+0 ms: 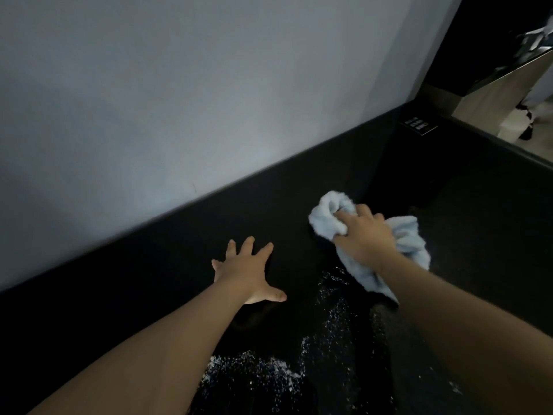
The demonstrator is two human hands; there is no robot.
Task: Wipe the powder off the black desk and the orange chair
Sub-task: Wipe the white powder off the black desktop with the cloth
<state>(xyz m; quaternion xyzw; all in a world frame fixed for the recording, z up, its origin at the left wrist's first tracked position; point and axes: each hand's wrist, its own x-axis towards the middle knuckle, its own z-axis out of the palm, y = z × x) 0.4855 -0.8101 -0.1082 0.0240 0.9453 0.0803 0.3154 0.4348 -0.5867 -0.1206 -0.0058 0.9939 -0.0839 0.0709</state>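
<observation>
The black desk [167, 265] fills the lower part of the view, running along a pale wall. White powder [329, 319] is scattered in a streak between my forearms, with a denser patch of powder near the bottom edge. My right hand [363, 235] is closed on a bunched light blue cloth [326, 215], pressed on the desk beyond the powder. My left hand [248, 272] lies flat on the desk with its fingers spread, holding nothing. The orange chair is not in view.
A raised black back edge [209, 202] separates the desk from the grey wall [179, 85]. A small socket panel [417, 124] sits in the desk's far right corner. Beyond the right edge, a floor and someone's shoes [526, 121] show.
</observation>
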